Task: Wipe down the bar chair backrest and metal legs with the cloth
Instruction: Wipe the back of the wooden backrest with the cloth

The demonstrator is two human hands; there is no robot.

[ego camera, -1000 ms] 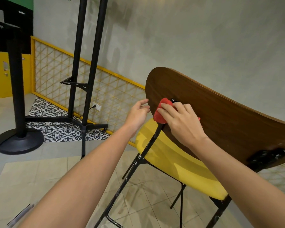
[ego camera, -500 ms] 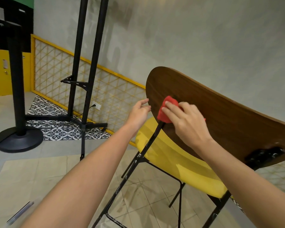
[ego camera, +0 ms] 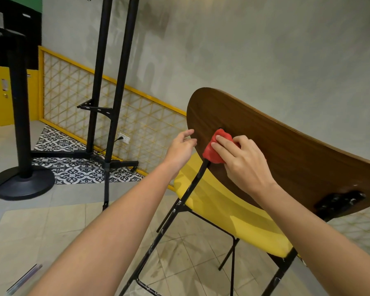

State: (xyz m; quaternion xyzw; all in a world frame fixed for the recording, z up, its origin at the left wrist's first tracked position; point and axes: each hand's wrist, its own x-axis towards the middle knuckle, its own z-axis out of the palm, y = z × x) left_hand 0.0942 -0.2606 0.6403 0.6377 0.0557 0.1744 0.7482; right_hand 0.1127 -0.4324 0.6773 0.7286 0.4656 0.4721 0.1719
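Observation:
A bar chair stands tilted in front of me, with a dark wooden backrest [ego camera: 286, 150], a yellow seat [ego camera: 233, 212] and black metal legs [ego camera: 156, 238]. My right hand [ego camera: 241, 161] presses a red cloth [ego camera: 214, 148] against the back of the backrest, at the top of the left leg bracket. My left hand [ego camera: 181, 150] holds the backrest's left edge, thumb on the rear face, fingers hidden round the front. A second black bracket [ego camera: 340, 201] shows at the right.
A black double-pole stand [ego camera: 111, 86] with floor feet rises at the left, beside a black post on a round base [ego camera: 21, 182]. A yellow lattice panel [ego camera: 137, 124] with a wall socket runs along the grey wall. Tiled floor lies below.
My right hand and the red cloth have shifted slightly up and right on the backrest. The left hand stays at the edge.

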